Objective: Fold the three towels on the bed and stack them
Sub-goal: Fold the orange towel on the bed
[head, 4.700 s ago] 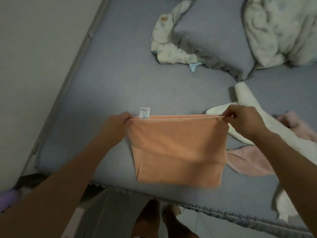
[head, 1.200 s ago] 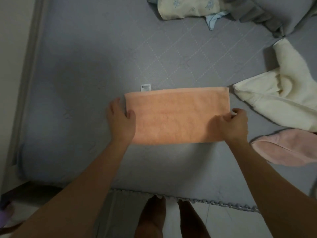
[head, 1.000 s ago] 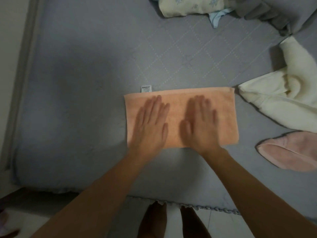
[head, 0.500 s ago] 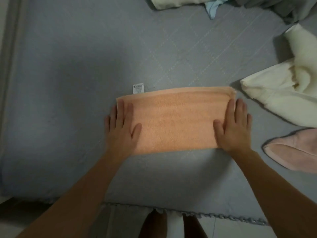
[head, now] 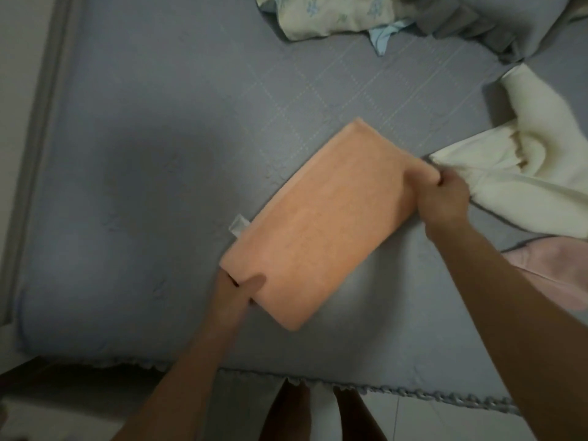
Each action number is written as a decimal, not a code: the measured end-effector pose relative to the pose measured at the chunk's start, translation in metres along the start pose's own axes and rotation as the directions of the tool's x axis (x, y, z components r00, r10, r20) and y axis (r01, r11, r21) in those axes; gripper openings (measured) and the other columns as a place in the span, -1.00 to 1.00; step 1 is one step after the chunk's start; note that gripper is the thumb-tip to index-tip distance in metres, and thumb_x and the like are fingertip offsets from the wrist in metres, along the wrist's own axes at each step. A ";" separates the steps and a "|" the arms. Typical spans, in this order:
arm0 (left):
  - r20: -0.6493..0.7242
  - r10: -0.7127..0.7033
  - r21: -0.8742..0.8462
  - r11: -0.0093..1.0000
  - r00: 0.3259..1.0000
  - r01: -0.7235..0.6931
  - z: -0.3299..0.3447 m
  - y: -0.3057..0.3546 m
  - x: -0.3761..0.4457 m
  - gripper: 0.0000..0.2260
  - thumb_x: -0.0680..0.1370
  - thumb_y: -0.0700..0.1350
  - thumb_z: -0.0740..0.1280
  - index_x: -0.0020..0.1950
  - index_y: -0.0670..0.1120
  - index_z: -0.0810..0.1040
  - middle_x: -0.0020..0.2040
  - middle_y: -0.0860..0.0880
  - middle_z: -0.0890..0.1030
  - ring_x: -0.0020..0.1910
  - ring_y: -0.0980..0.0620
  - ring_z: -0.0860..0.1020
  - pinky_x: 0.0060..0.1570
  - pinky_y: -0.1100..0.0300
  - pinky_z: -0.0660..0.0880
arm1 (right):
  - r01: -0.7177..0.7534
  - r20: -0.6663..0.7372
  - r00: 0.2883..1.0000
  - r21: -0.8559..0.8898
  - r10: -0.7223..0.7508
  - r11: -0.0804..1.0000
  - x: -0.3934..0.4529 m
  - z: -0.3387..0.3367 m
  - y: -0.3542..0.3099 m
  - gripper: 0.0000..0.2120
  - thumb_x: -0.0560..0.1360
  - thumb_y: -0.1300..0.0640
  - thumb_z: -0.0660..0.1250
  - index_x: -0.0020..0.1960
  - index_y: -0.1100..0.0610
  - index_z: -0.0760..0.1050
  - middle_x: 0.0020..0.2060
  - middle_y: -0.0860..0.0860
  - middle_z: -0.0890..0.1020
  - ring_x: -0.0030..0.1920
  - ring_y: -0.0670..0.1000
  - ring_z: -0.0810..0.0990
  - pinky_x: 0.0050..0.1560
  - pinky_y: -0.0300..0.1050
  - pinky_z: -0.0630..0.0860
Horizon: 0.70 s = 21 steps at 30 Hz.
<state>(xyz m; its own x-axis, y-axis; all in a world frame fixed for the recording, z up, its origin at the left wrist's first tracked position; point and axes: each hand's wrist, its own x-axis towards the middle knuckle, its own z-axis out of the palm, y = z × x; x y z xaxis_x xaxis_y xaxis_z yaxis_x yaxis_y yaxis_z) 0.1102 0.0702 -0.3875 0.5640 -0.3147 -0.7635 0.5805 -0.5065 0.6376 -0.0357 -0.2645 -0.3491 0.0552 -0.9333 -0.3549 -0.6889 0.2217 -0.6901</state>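
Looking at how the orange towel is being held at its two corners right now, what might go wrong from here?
1. The left hand and right hand pinch only opposite corners of the folded orange towel, so its layers may slip apart and the fold could open.
2. The right hand sits against the unfolded cream towel; moving the orange one could snag or drag it.
3. The towel's near corner lies close to the bed edge, so it might slide off.

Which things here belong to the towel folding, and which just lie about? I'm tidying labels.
Job: orange towel, held by left hand and right hand; cream towel; pink towel.
Lying about: pillow, flowered cloth.
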 end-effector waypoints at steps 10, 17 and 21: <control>-0.179 -0.036 -0.140 0.990 0.983 0.011 0.030 -0.027 -0.045 -0.71 0.51 -0.07 0.45 0.14 -0.18 0.53 -0.01 -0.09 0.64 -0.04 -0.05 0.63 -0.21 0.19 0.61 | -0.280 0.493 0.820 -0.099 0.292 0.955 -0.129 0.016 0.076 -0.75 0.57 -0.10 0.26 0.00 0.09 0.54 -0.05 0.04 0.65 -0.01 0.07 0.62 0.09 0.08 0.56; -0.015 0.068 0.283 0.957 0.998 -0.061 0.020 -0.017 -0.050 -0.85 0.53 -0.06 0.41 -0.09 -0.09 0.49 -0.17 -0.05 0.64 -0.23 0.04 0.62 -0.38 0.35 0.51 | -0.393 0.606 0.702 -0.108 0.374 0.913 -0.197 -0.013 0.104 -0.64 0.59 -0.01 0.26 0.31 0.15 0.48 0.18 0.10 0.61 0.14 0.09 0.58 0.24 0.14 0.51; 0.006 -0.036 0.197 0.980 0.999 0.034 0.027 -0.028 -0.095 -0.59 0.55 -0.03 0.39 0.36 -0.07 0.38 0.16 0.01 0.56 0.01 0.08 0.61 -0.27 0.27 0.61 | -0.299 0.497 0.812 -0.093 0.305 0.950 -0.203 -0.043 0.113 -0.62 0.60 -0.06 0.21 0.37 0.04 0.33 0.16 0.02 0.56 0.08 0.02 0.57 0.13 0.01 0.53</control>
<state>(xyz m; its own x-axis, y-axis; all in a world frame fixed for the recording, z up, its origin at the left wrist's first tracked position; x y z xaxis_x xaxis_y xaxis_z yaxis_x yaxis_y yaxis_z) 0.0247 0.0929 -0.3357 0.5396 -0.3010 -0.7863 0.4720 -0.6652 0.5786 -0.1554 -0.0624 -0.3281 0.1941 -0.5498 -0.8124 -0.7382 0.4636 -0.4901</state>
